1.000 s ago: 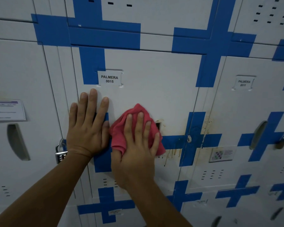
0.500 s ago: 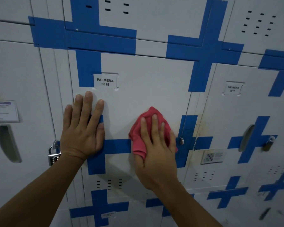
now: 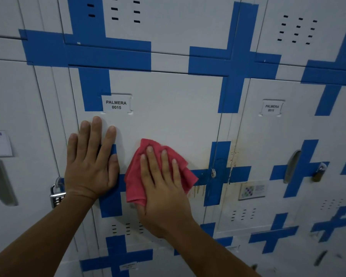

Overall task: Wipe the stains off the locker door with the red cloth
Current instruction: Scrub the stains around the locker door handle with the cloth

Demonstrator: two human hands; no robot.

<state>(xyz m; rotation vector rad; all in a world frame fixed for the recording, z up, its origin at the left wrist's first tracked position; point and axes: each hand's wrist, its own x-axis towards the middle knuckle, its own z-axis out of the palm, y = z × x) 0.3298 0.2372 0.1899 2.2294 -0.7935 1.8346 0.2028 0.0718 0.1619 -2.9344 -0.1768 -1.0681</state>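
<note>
The white locker door (image 3: 168, 108), labelled PALMERA 0015, fills the middle of the head view, with blue tape crosses on it. My right hand (image 3: 162, 188) presses the red cloth (image 3: 135, 182) flat against the door's lower middle, fingers spread over it. My left hand (image 3: 90, 162) lies flat on the door's left side, just left of the cloth, holding nothing. Brown drip stains (image 3: 197, 190) show just right of the cloth, and more speckled stains (image 3: 233, 154) run along the door's right edge.
A silver combination padlock (image 3: 56, 194) hangs at the left, partly behind my left wrist. A brass padlock (image 3: 319, 173) hangs on the neighbouring locker labelled 0011 (image 3: 272, 107). A small sticker (image 3: 252, 189) sits right of the stains. More lockers surround on all sides.
My right hand with the red cloth slid right toward the door's latch, then back left to the middle. My left hand stayed flat in place.
</note>
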